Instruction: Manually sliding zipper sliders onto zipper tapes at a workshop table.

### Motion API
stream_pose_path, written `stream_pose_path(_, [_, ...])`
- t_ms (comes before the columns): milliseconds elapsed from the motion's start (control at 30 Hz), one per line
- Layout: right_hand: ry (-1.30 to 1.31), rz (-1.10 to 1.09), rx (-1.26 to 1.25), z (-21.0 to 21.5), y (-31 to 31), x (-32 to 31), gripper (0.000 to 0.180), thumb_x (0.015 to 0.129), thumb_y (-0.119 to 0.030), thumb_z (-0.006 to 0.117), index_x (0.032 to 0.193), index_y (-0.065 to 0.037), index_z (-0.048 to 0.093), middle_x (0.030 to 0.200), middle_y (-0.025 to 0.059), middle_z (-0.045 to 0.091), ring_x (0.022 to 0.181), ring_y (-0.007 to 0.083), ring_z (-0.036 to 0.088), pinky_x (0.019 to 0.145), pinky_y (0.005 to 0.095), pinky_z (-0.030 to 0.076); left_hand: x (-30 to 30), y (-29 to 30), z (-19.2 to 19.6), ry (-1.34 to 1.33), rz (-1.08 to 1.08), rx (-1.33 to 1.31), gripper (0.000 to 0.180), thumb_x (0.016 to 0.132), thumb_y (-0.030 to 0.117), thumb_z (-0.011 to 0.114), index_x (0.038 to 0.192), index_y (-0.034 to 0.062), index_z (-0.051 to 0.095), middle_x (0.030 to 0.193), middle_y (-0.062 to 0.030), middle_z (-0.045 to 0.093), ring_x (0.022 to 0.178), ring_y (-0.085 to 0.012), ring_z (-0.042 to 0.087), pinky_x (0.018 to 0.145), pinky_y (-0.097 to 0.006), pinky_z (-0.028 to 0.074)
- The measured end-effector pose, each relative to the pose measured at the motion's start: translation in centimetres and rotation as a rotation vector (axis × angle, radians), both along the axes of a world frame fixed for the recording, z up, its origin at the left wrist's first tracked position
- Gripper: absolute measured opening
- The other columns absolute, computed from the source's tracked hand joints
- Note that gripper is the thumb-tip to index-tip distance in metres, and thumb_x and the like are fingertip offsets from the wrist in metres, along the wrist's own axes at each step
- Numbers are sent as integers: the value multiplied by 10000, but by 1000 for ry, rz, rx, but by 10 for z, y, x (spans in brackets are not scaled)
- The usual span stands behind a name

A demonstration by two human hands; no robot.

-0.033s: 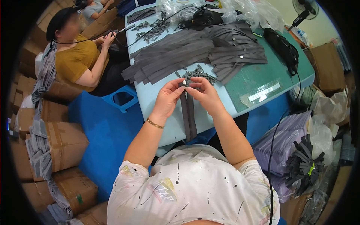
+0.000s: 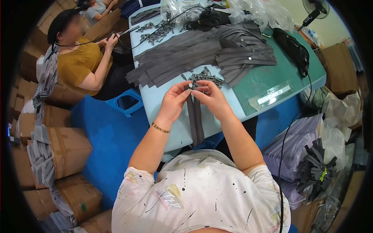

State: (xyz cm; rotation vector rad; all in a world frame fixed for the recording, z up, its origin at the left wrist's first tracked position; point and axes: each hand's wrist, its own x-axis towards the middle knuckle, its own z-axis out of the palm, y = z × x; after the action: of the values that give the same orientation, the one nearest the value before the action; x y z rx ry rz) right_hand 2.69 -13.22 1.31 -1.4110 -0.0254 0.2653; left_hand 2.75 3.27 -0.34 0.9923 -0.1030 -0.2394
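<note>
A dark grey zipper strip (image 2: 197, 126) hangs from the fingers of both my hands, its two bands running down over the table's near edge. My left hand (image 2: 173, 103) pinches the strip's top end from the left side. From the right, my right hand (image 2: 213, 101) closes thumb and fingers on the same end. A small white spot (image 2: 190, 85) shows at the fingertips; what it is I cannot make out. Just beyond the fingers lies a heap of small grey zipper sliders (image 2: 210, 76), partly hidden by my hands.
Many grey zipper strips (image 2: 182, 48) spread across the light blue table (image 2: 163, 134). A green mat (image 2: 248, 93) covers its right part, with a black bag (image 2: 291, 50) on it. A co-worker (image 2: 79, 64) sits at the left. Cardboard boxes (image 2: 70, 149) and a cable (image 2: 280, 163) flank me.
</note>
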Motion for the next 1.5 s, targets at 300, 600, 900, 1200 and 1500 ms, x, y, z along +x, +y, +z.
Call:
stream_pose_path(300, [84,-149,335,-18,-1,2,359,773,-88,697,1098,-53,549,884,-3,594,720,56,516,618,198,398,3,1,-2,11,-20,-102,275,867,13,539,1142,9,548,993,-47,583,883,-125,559,798,-253,458])
stream_pose_path(600, [-100,-64,217,-2,9,3,125,805,-102,657,875,-3,626,792,15,633,729,66,572,646,202,446,3,0,2,92,0,-73,252,885,16,491,1131,-7,541,1025,-57,585,874,-127,567,795,-252,466])
stream_pose_path(900, [-88,0,29,-3,0,4,143,800,-138,651,818,3,630,725,4,626,639,39,530,557,190,409,4,0,0,102,-15,-101,258,881,14,498,1133,-23,536,1019,-84,598,877,-142,573,789,-265,481])
stream_pose_path(1200, [-47,3,-7,-4,-2,4,151,783,-158,666,788,-11,633,684,-11,604,603,40,518,535,194,408,3,0,0,104,-48,-101,272,873,6,500,1138,-45,535,972,-98,610,837,-142,571,774,-261,480])
stream_pose_path(1500, [18,15,-36,-2,-7,4,162,768,-173,681,776,-20,628,676,-9,594,589,52,517,531,204,413,2,0,2,111,-81,-77,275,866,0,505,1134,-49,542,948,-88,609,825,-132,566,754,-253,475])
